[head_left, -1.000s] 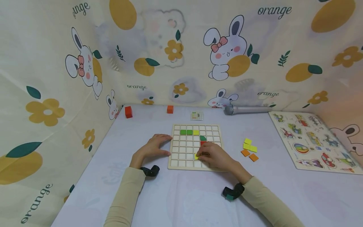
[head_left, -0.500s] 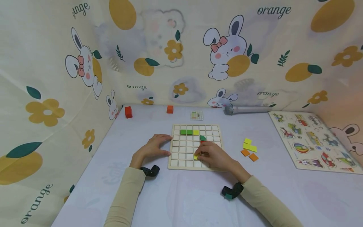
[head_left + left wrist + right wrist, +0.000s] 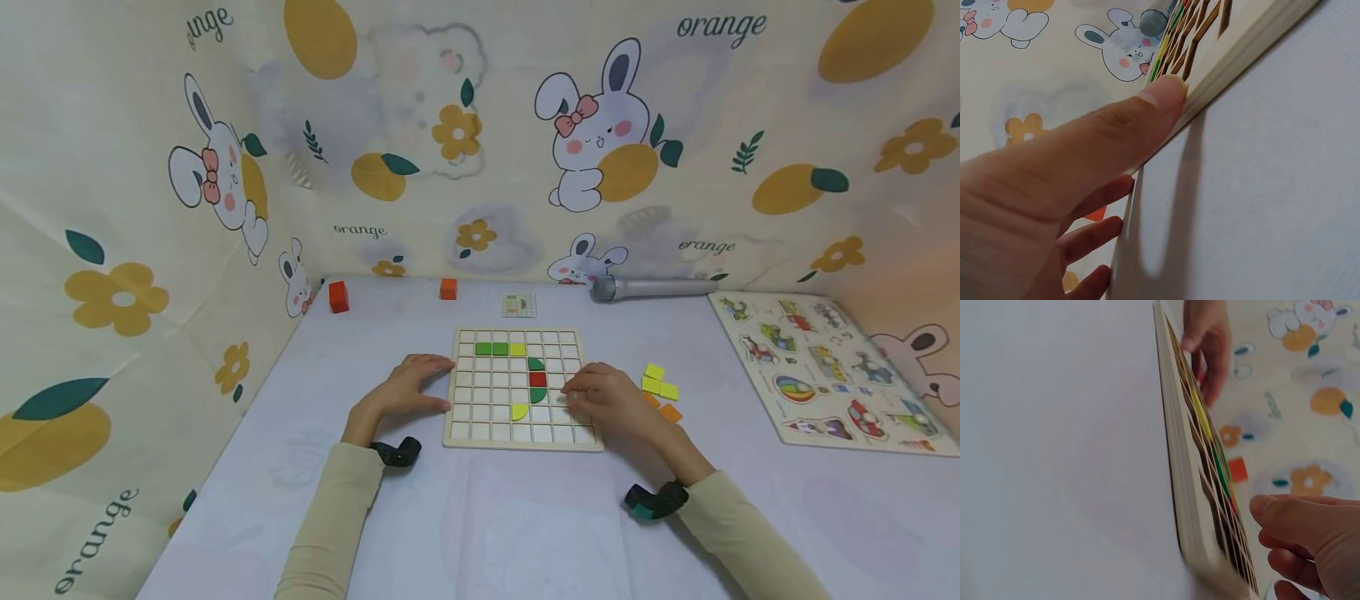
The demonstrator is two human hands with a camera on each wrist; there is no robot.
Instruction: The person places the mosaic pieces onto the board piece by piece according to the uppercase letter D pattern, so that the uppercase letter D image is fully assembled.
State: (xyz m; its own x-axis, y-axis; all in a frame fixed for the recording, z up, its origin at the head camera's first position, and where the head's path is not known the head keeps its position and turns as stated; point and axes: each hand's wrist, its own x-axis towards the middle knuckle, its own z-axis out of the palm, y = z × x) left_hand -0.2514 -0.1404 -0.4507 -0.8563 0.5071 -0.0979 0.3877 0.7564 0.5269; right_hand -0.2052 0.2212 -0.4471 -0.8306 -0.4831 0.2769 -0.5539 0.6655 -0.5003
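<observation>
A wooden grid board (image 3: 450,433) lies on the table, with a yellow quarter-round tile (image 3: 520,412) in a lower cell. A red square tile (image 3: 537,379) sits between two green rounded tiles above it to the right. Two green square tiles (image 3: 492,349) and a yellow square tile (image 3: 517,349) fill part of an upper row. My left hand (image 3: 405,387) rests its thumb (image 3: 1163,97) and fingertips against the board's left edge. Over the right side of the board is my right hand (image 3: 611,400), loosely bent, with no tile visible in its fingers.
Yellow tiles (image 3: 660,387) and orange tiles (image 3: 670,413) lie right of the board. Behind it are a small pattern card (image 3: 519,306), two red blocks (image 3: 339,297) and a microphone (image 3: 660,288). A picture puzzle board (image 3: 832,367) lies at the far right.
My right hand has let go of the yellow quarter-round tile, now in its cell, and moved right, uncovering the red tile and the lower green one. The left hand stays on the edge.
</observation>
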